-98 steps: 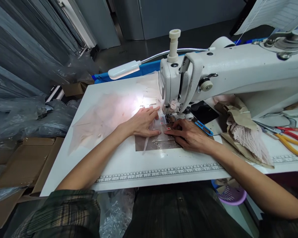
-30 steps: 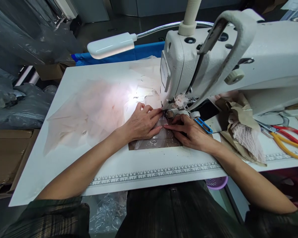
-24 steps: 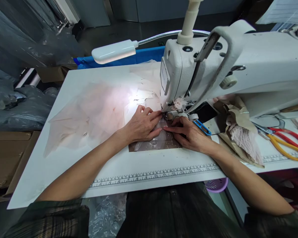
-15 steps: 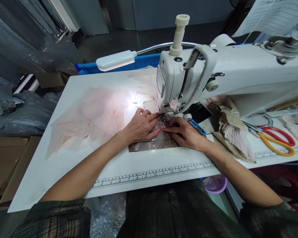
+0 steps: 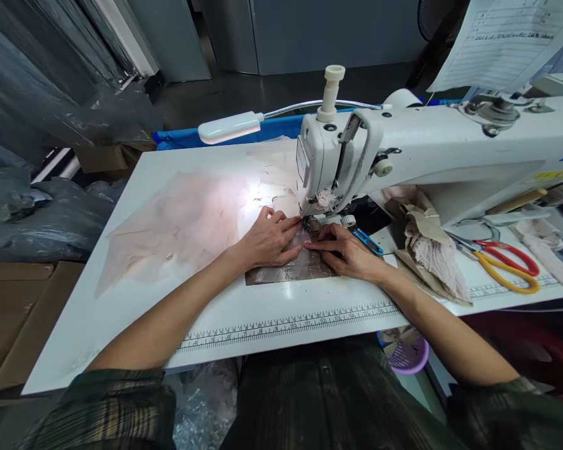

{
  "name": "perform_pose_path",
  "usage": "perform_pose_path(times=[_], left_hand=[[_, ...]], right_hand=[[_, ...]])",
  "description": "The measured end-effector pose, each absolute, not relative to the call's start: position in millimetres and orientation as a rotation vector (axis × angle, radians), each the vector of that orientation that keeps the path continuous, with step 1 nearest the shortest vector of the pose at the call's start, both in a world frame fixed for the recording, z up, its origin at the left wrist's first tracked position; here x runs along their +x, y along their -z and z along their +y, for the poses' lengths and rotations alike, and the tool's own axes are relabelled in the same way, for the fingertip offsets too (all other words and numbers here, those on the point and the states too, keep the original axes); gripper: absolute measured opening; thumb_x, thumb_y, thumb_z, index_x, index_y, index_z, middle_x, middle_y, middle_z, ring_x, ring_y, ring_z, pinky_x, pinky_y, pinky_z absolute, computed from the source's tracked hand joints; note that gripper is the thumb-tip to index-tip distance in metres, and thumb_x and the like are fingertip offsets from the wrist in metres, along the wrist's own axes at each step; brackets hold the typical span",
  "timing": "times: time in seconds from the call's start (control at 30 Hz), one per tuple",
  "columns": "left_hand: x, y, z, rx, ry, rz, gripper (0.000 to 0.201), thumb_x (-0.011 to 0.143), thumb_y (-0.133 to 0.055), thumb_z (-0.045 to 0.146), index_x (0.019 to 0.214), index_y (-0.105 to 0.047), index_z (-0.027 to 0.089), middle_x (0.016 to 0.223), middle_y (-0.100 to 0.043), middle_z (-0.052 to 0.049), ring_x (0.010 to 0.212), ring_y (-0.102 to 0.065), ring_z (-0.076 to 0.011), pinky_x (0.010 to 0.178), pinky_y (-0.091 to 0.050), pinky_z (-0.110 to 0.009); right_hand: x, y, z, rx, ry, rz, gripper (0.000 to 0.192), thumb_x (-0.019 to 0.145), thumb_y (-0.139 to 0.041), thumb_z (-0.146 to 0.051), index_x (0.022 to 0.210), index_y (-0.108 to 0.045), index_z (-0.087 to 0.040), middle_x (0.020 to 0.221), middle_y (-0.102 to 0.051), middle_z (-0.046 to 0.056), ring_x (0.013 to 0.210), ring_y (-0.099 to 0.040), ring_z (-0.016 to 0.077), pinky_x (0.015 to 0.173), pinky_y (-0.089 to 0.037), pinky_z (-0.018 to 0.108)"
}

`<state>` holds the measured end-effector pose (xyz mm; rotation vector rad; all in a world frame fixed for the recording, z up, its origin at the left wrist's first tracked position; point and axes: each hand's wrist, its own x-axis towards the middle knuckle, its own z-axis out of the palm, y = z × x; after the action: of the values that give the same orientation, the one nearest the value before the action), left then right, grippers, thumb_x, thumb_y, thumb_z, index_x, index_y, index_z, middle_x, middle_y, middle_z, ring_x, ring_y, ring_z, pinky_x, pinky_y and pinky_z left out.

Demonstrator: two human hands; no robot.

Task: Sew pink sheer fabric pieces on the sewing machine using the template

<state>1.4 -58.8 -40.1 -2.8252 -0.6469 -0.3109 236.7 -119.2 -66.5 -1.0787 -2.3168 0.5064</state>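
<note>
Ruler strip (image 5: 291,325): printed along the near edge of the white table (image 5: 122,300).
Left hand (image 5: 267,240): palm down on the sheer pink fabric (image 5: 182,219), fingers flat and slightly spread, tips just beside the presser foot (image 5: 312,224).
Right hand (image 5: 349,253): lies flat too, fingers close together — pressing the fabric on the metal plate (image 5: 291,272), tips nearly touching the left hand.
Blue snips (image 5: 368,240): just behind the right hand.
Sewing machine (image 5: 403,156): white, above both hands.
Scissors (image 5: 507,265): red and yellow handles, far right.
Lamp (image 5: 229,127): lit — behind the fabric.
</note>
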Motion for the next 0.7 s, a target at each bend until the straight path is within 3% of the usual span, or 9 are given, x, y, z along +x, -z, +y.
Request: perform_pose_path(times=[0.7], left_hand=[[1.8,41.4,-57.0,-2.863,0.333,-0.670,0.041,0.093,-0.046,0.040,0.121,-0.061,0.014,0.132,-0.058,-0.013,0.097,-0.054,-0.0294,0.086,-0.037,-0.050]], right_hand=[[235.5,64.8,-119.3,-1.109,-0.489,-2.321,0.037,0.089,-0.054,-0.013,0.118,-0.070,-0.028,0.109,-0.057,0.010,0.103,-0.055,0.0260,0.095,-0.048,0.048]])
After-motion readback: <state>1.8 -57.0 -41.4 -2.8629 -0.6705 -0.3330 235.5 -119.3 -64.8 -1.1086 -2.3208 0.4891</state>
